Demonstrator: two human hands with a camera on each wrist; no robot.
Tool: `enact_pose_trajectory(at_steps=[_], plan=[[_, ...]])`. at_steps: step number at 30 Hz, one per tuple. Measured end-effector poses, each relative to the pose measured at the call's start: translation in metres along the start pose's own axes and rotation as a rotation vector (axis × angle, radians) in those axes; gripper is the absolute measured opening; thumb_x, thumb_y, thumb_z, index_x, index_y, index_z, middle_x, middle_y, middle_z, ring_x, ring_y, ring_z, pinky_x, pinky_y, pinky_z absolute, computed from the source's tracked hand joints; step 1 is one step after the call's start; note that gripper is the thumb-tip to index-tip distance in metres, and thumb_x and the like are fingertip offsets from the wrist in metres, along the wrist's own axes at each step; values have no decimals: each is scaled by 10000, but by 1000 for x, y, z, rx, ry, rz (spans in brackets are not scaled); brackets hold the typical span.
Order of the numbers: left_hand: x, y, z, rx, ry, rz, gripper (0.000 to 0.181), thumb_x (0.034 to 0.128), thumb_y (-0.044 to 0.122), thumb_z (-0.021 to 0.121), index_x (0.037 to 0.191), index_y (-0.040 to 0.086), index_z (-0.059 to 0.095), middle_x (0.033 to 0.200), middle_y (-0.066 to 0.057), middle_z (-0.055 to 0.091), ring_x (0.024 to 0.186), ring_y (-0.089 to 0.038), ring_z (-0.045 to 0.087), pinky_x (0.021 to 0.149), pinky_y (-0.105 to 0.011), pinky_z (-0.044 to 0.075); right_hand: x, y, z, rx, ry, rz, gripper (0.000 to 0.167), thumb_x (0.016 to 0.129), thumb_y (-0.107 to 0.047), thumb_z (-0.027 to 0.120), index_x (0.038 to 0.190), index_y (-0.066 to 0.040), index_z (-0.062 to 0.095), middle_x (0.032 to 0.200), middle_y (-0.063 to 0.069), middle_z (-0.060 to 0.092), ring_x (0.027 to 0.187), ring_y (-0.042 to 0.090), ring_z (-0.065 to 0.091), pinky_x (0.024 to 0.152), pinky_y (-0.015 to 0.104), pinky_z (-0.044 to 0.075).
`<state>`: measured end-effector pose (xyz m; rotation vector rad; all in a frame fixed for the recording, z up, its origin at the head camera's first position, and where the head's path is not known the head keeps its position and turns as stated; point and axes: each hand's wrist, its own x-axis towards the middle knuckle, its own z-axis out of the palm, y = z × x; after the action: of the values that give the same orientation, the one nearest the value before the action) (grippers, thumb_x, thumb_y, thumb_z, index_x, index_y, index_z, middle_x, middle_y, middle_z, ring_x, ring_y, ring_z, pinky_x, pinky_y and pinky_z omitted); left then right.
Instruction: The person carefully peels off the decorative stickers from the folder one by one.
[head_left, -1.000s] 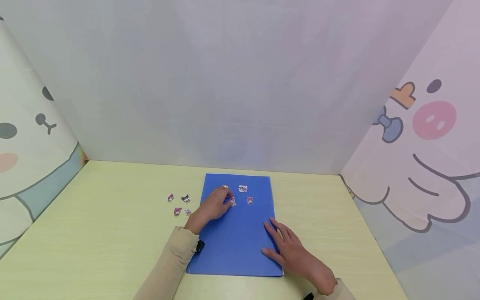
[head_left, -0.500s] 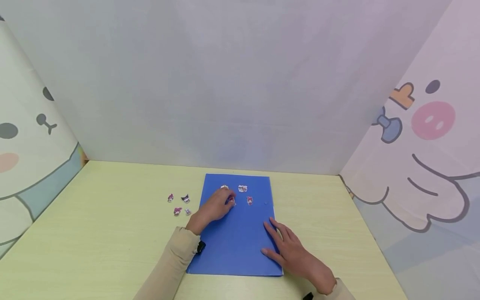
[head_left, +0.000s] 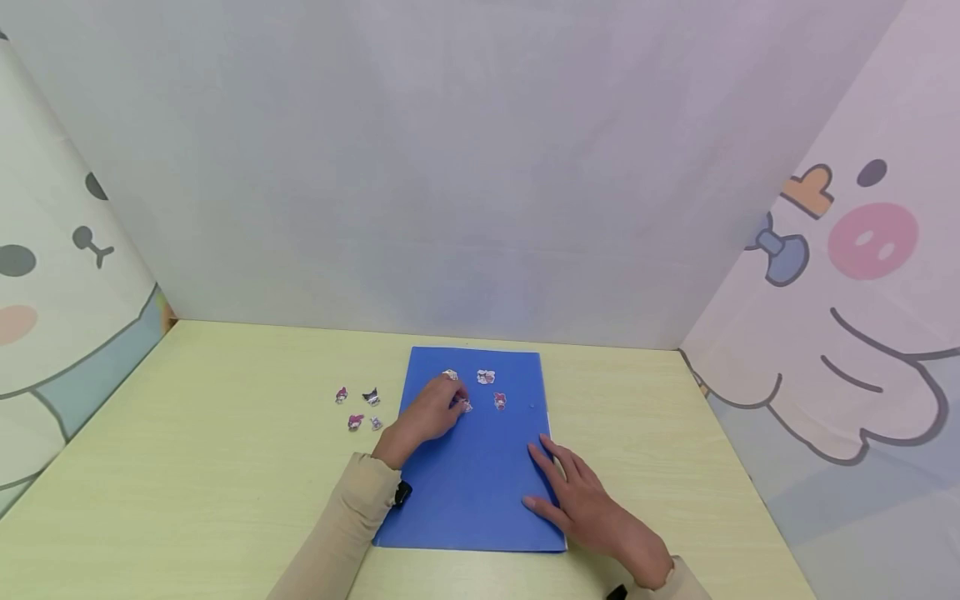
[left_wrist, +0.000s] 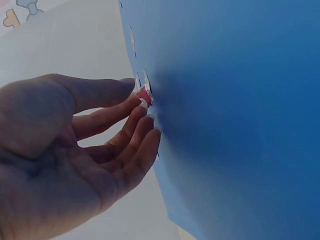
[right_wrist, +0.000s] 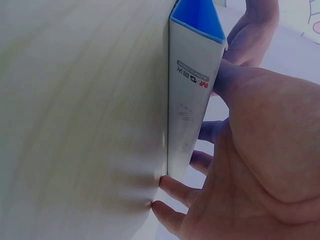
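Note:
A blue file folder [head_left: 480, 483] lies flat on the table, with a white printed spine [right_wrist: 192, 85] along its right side. Over its upper left part, my left hand [head_left: 429, 414] pinches a small pink-and-white cartoon sticker [left_wrist: 144, 95] between thumb and fingertips, close against the cover. The fingers partly hide this sticker in the head view. Fingers spread, my right hand [head_left: 588, 508] rests at the folder's right edge; two of its fingertips touch the table in the right wrist view. Near the left hand, the cover bears a white sticker [head_left: 486, 377], a pink one [head_left: 500, 402] and a partly covered one [head_left: 450, 375].
Left of the folder, several cartoon stickers lie on the pale wooden table [head_left: 225, 467], among them a dark-eared one [head_left: 371, 397] and a pink-hooded one [head_left: 355, 422]. A tiny clear speck [head_left: 532, 406] sits on the cover. A pale cloth wall [head_left: 450, 208] rises behind.
The left fingers have shifted slightly around the pinched sticker, which has turned a little and shows less of its pink part in the head view. My right hand has stayed in place.

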<state>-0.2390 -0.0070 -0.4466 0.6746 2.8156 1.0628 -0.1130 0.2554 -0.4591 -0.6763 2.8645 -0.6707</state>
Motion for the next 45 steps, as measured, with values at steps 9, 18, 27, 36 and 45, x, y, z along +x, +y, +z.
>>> enact_pose_trajectory(at_steps=[9,18,27,36,45], plan=[[-1,-2,2,8,30,20,39,952,-18,688,976,-23,659,1003,-149,610,980,-307,570,918,-479,508,-1,-1,1,-4,14,-16,690,1052,-425,562,1590,-46,353,1628,211,295,1430,437,351,1108,656,322],[-3,-2,0,7,34,20,13,977,-26,648,979,-39,649,986,-151,618,939,-301,564,899,-478,509,-1,0,1,-10,14,-17,688,1058,-429,550,1596,-53,341,1632,209,285,1431,444,347,1106,659,323],[-1,-1,1,37,54,13,79,974,-37,641,1051,-44,658,925,-106,580,877,-262,537,814,-434,497,-1,2,3,9,44,-35,695,1042,-399,590,1584,-32,354,1618,232,290,1409,469,352,1086,677,326],[0,-2,1,1,52,21,32,967,-19,665,996,-19,652,972,-140,627,905,-284,571,858,-477,514,-1,-1,0,-10,9,-7,688,1056,-410,562,1592,-39,342,1629,222,281,1427,457,345,1113,661,317],[0,-1,1,-12,50,25,43,962,-40,661,991,-10,652,951,-129,644,898,-283,602,837,-468,530,-1,-2,-1,-16,35,-30,681,1048,-394,584,1580,-32,364,1614,228,305,1412,457,366,1093,663,338]])
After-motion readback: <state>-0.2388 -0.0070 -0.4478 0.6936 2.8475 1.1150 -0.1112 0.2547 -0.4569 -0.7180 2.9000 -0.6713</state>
